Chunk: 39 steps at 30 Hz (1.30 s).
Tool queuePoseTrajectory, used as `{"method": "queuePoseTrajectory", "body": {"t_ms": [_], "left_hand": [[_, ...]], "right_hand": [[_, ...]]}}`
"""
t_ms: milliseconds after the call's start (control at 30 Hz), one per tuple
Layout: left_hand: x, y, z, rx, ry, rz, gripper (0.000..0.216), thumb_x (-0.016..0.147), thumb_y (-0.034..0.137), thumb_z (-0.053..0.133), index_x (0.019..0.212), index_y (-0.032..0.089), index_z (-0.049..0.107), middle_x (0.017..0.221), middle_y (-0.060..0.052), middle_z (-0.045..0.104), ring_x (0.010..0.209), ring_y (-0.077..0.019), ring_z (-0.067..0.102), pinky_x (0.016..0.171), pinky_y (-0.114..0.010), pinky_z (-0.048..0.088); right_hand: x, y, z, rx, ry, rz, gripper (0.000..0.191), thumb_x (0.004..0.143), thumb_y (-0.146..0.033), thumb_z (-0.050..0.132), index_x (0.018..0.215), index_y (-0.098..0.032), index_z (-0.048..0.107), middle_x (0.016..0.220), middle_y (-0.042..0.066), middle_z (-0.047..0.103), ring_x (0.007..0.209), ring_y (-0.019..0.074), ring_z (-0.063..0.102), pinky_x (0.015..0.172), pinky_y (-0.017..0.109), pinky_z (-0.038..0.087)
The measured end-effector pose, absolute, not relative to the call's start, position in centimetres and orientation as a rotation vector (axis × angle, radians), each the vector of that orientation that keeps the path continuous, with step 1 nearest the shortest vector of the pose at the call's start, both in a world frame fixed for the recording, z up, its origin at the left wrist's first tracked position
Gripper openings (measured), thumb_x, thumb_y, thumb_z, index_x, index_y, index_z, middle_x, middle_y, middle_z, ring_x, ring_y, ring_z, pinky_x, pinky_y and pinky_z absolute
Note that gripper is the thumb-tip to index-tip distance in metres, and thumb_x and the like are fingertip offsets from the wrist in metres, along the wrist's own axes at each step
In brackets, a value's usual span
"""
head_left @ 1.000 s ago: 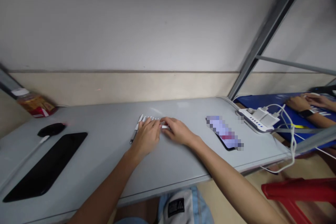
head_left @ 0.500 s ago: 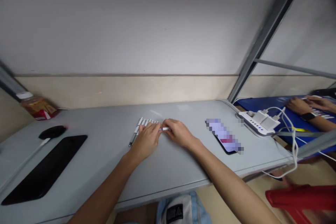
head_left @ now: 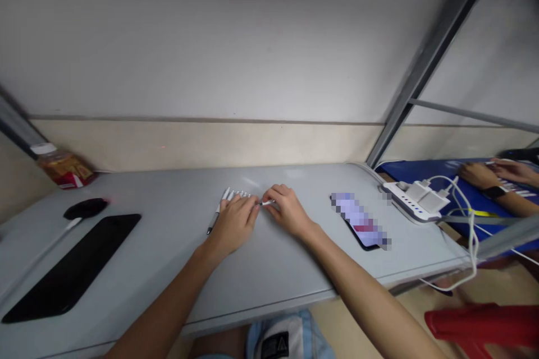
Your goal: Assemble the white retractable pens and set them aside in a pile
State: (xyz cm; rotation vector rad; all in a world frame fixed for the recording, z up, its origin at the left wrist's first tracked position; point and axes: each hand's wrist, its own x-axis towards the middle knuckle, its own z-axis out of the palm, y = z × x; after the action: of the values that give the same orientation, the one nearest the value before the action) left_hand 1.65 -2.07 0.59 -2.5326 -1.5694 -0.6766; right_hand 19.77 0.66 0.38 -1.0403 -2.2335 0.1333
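Several white pens (head_left: 227, 193) lie side by side in a slanted row on the grey tabletop; one dark grip end pokes out at the lower left. My left hand (head_left: 238, 216) rests over this row and hides most of it. Between my two hands is a white pen (head_left: 268, 203) with a dark section at its left end. The fingers of my right hand (head_left: 286, 208) pinch its right part. My left thumb and forefinger close at its left end, where the exact contact is partly hidden.
A phone (head_left: 360, 221) lies to the right, before a white power strip (head_left: 412, 202) with chargers and cables. On the left are a black tablet-like slab (head_left: 76, 269), a black round object (head_left: 85, 208) and a bottle (head_left: 65, 167). Another person's hands (head_left: 480, 175) are at the far right.
My right fingers have lifted slightly and loosened around the pen, and its dark section now shows between my hands. My left hand stays over the row. The view has shifted slightly.
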Motion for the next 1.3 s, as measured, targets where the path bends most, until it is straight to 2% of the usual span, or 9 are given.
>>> {"method": "queuePoseTrajectory", "body": {"t_ms": [133,233,433,633,833,933,1100,1300], "left_hand": [[1.4,-1.9,0.5,-2.563,-1.564,-0.719,0.032,0.097,0.033,0.033,0.120,0.031,0.054,0.101,-0.004,0.064,0.099,-0.0232,0.052,0.085,-0.041,0.036],[1.1,-1.7,0.2,-2.556,-1.575,-0.726,0.036,0.097,0.030,0.031,0.125,0.034,0.053,0.098,-0.003,0.063,0.098,-0.0227,0.051,0.084,-0.039,0.036],[0.7,-0.9,-0.1,-2.538,-1.626,-0.766,0.034,0.097,0.028,0.031,0.119,0.032,0.057,0.093,-0.003,0.064,0.095,-0.0227,0.050,0.082,-0.039,0.035],[0.5,-0.7,0.2,-2.552,-1.701,-0.987,0.031,0.098,0.031,0.029,0.114,0.029,0.055,0.110,-0.001,0.065,0.101,-0.0218,0.051,0.088,-0.039,0.034],[0.6,-0.9,0.8,-2.535,-1.700,-1.073,0.031,0.097,0.031,0.030,0.115,0.027,0.055,0.109,-0.001,0.065,0.099,-0.0206,0.051,0.087,-0.036,0.035],[0.6,-1.0,1.0,-2.528,-1.694,-1.050,0.032,0.097,0.031,0.030,0.115,0.027,0.055,0.109,-0.001,0.066,0.097,-0.0207,0.052,0.085,-0.036,0.035],[0.6,-1.3,1.1,-2.478,-1.675,-0.858,0.031,0.097,0.029,0.030,0.111,0.026,0.058,0.103,-0.003,0.067,0.095,-0.0231,0.051,0.079,-0.037,0.033],[0.6,-1.3,1.1,-2.464,-1.658,-0.824,0.033,0.097,0.031,0.028,0.111,0.025,0.057,0.101,-0.004,0.067,0.096,-0.0239,0.050,0.079,-0.037,0.033]], "right_hand": [[20.0,1.0,0.4,-1.064,-2.191,0.157,0.014,0.085,-0.010,0.057,0.095,-0.020,0.059,0.096,0.005,0.061,0.089,0.0196,0.052,0.077,0.029,0.036],[20.1,1.1,0.5,-1.112,-2.140,0.159,0.013,0.086,-0.011,0.058,0.095,-0.021,0.060,0.096,0.004,0.062,0.089,0.0199,0.052,0.077,0.030,0.035],[20.5,1.3,0.8,-1.144,-2.053,0.174,0.011,0.087,-0.016,0.059,0.095,-0.021,0.063,0.095,0.004,0.064,0.092,0.0209,0.053,0.080,0.033,0.034],[20.6,1.3,1.2,-0.927,-1.978,0.235,0.017,0.093,-0.024,0.051,0.104,-0.020,0.064,0.095,0.006,0.063,0.091,0.0190,0.055,0.082,0.031,0.040],[20.2,1.1,1.4,-0.860,-1.824,0.388,0.023,0.095,-0.028,0.045,0.105,-0.020,0.064,0.099,0.007,0.064,0.094,0.0180,0.057,0.083,0.029,0.043],[20.3,1.5,1.2,-0.930,-1.649,0.500,0.028,0.097,-0.032,0.040,0.107,-0.019,0.062,0.092,0.005,0.063,0.084,0.0158,0.057,0.075,0.026,0.043],[20.9,2.0,1.2,-1.042,-1.473,0.528,0.036,0.098,-0.037,0.032,0.102,-0.018,0.062,0.070,0.000,0.050,0.064,0.0132,0.049,0.060,0.023,0.038],[21.0,1.4,1.4,-1.118,-1.760,0.361,0.023,0.093,-0.035,0.045,0.103,-0.019,0.057,0.070,-0.002,0.056,0.058,0.0127,0.047,0.060,0.023,0.036]]}}
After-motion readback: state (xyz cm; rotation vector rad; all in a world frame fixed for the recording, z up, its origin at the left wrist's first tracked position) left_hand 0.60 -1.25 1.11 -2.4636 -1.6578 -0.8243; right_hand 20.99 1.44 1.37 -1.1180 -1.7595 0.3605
